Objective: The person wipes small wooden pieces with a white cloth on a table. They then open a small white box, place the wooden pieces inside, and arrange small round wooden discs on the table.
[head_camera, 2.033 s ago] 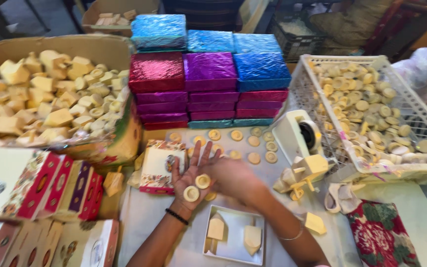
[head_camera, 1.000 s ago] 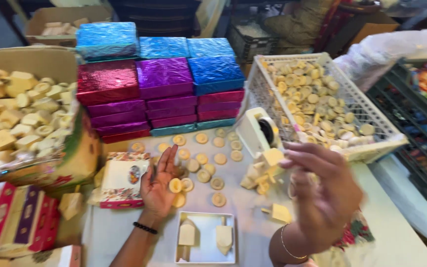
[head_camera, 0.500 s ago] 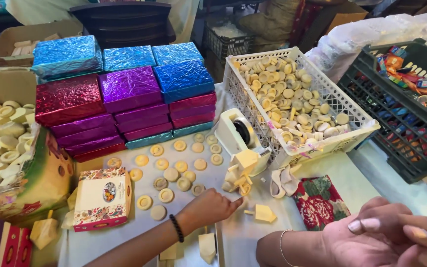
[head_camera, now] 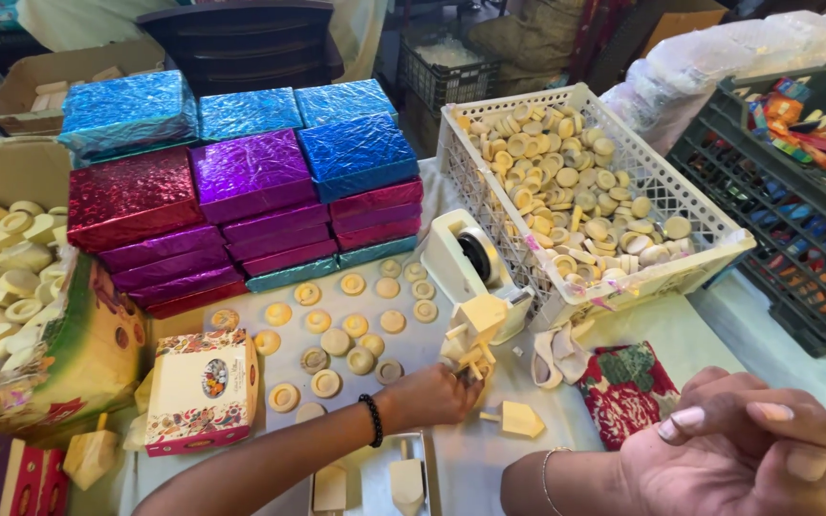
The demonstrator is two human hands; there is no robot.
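Observation:
My left hand (head_camera: 437,394) reaches across the white table, its closed fingers against a small heap of cream spinning-top shaped pieces (head_camera: 470,355) beside a white tape dispenser (head_camera: 466,260). Whether it grips one is hidden. A black bead band sits on that wrist. My right hand (head_camera: 748,449) hovers at the lower right, back toward me, fingers loosely bent and nothing visible in it. Round cream discs (head_camera: 336,339) lie scattered on the table left of my left hand. One top-shaped piece (head_camera: 520,419) lies alone. Below my left arm, a shallow white tray (head_camera: 375,483) holds two similar pieces.
Stacked foil-wrapped boxes (head_camera: 250,172) in red, purple and blue stand at the back. A white basket (head_camera: 709,258) of discs is at the right, a dark crate (head_camera: 795,191) beyond it. A cardboard carton (head_camera: 97,334) of cream pieces, a printed box (head_camera: 203,387) and a floral cloth (head_camera: 628,387) lie near.
My left hand, which lay palm up holding discs, turned over and reached right to the heap by the dispenser. My right hand rose, then dropped to the lower right. The view swung right.

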